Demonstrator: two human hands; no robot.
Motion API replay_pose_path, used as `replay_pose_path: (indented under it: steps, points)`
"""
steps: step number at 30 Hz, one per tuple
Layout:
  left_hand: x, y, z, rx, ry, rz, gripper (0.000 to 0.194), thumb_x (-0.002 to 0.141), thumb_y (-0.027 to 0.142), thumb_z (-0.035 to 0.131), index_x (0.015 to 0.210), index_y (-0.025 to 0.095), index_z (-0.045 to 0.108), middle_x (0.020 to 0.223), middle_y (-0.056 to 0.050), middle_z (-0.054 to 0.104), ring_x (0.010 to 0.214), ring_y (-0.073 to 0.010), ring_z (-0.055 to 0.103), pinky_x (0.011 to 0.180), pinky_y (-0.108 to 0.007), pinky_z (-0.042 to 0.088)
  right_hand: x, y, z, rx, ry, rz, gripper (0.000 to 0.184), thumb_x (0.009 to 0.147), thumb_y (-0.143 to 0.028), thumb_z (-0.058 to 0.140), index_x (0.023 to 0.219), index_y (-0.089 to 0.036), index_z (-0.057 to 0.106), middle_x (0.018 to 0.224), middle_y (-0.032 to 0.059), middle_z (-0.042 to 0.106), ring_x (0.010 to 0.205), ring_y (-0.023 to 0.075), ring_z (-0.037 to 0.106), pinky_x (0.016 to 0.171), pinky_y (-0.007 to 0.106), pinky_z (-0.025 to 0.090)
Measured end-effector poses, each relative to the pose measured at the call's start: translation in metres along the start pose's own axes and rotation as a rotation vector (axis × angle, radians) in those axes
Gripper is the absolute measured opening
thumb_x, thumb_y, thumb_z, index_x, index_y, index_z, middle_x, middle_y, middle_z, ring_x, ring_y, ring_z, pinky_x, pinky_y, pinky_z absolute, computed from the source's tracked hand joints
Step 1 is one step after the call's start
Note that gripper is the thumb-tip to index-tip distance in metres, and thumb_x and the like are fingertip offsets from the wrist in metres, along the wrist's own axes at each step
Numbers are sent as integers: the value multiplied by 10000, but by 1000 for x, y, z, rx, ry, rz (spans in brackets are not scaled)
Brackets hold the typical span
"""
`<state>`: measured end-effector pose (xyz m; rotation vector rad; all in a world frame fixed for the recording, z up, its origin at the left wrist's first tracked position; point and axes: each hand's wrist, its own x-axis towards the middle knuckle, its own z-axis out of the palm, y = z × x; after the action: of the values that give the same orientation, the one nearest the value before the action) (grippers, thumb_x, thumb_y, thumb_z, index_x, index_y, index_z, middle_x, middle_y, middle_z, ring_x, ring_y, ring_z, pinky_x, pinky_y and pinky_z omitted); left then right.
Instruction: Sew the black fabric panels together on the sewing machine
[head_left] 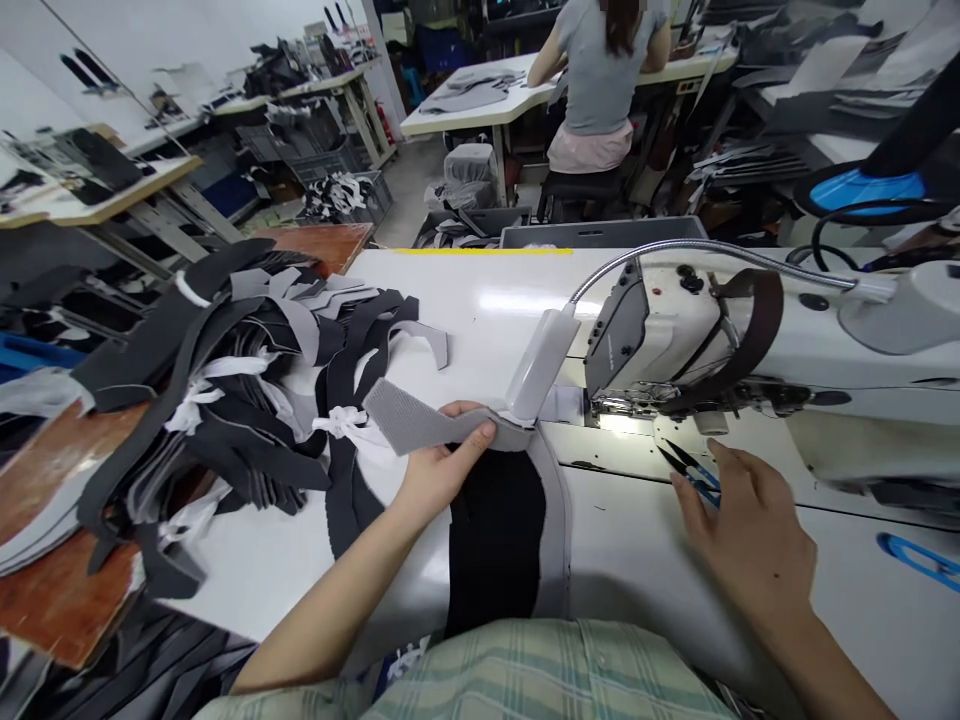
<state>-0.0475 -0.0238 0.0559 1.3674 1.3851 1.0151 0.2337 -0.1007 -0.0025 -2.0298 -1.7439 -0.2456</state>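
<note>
Nearby, bundles [255,460] and a lamp [544,365] flank the left hand [441,472] holding grey fabric [412,426].

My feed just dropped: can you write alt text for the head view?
A left hand pinches a curved grey fabric strip; the right hand holds blue-handled, dark-bladed snips beside a white sewing machine. White-tied bundles of grey and black fabric strips lie to the left.

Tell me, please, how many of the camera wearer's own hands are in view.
2: the left hand pinches the gray fabric beside the black fabric, and the right hand holds the blue-handled scissors near the sewing machine.
</note>
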Motion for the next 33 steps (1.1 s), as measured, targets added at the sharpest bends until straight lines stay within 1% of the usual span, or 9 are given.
replay_pose_path:
  steps: [3,9,11,14,16,20,24,29,33]
  points:
    - [32,5,-5,101,69,113,305,697,436,684,842,174,625,837,-45,649,841,-215,605,813,-329,468,-3,-6,0,144,-4,-230,294,917,-334,456,1137,-185,582,1065,147,641,987,296,608,832,453,494]
    - [88,64,-47,382,298,381,310,726,406,674,816,119,601,757,-2,599,799,-196,601,810,-360,472,-6,-72,0,479,-357,-782,501,817,-5,369,1254,-187,534,1282,113,572,1233,216,484,953,395,467]
    - [96,85,-59,481,272,415,299,747,392,667,834,112,610,769,-6,598,805,-202,604,795,-369,469,-7,-85,6,470,-466,-869,596,745,54,385,1282,-175,506,1369,115,501,1322,222,382,1022,430,396]
    - [110,93,-62,647,231,417,173,736,316,676,814,170,629,833,-38,642,844,-237,612,816,-375,473,-8,-97,17,421,-573,-876,526,718,37,464,1210,-132,542,1299,143,542,1251,253,445,984,432,408]
    - [123,82,-53,771,216,390,148,723,289,679,810,180,630,855,-60,656,867,-261,612,841,-384,465,-10,-105,19,420,-629,-888,382,728,-9,526,1085,-126,600,1129,129,626,1088,241,550,863,369,470]
    - [149,38,-21,912,102,285,87,751,224,607,783,143,609,918,-97,649,978,-257,589,907,-354,425,-8,-126,10,607,-730,-1161,167,817,-108,569,937,-201,638,872,2,667,803,136,600,654,233,458]
    - [156,0,5,732,9,148,191,755,183,615,931,118,579,986,-139,637,892,-233,619,824,-354,479,26,-133,10,609,-505,-1112,257,838,-39,483,1014,-178,608,947,24,659,867,137,586,719,244,449]
    - [116,-44,15,408,99,227,413,841,252,483,1231,129,427,1227,-176,535,1038,-231,596,904,-418,489,94,-129,59,187,-286,-971,258,886,-18,389,948,-142,605,991,107,642,999,213,568,813,359,444]
    - [61,-83,14,802,-81,443,467,862,251,436,1301,97,402,1335,-212,479,1285,-309,422,1083,-524,310,120,-135,98,98,-270,-879,294,891,-24,363,929,-155,624,945,98,655,993,240,576,903,422,425]
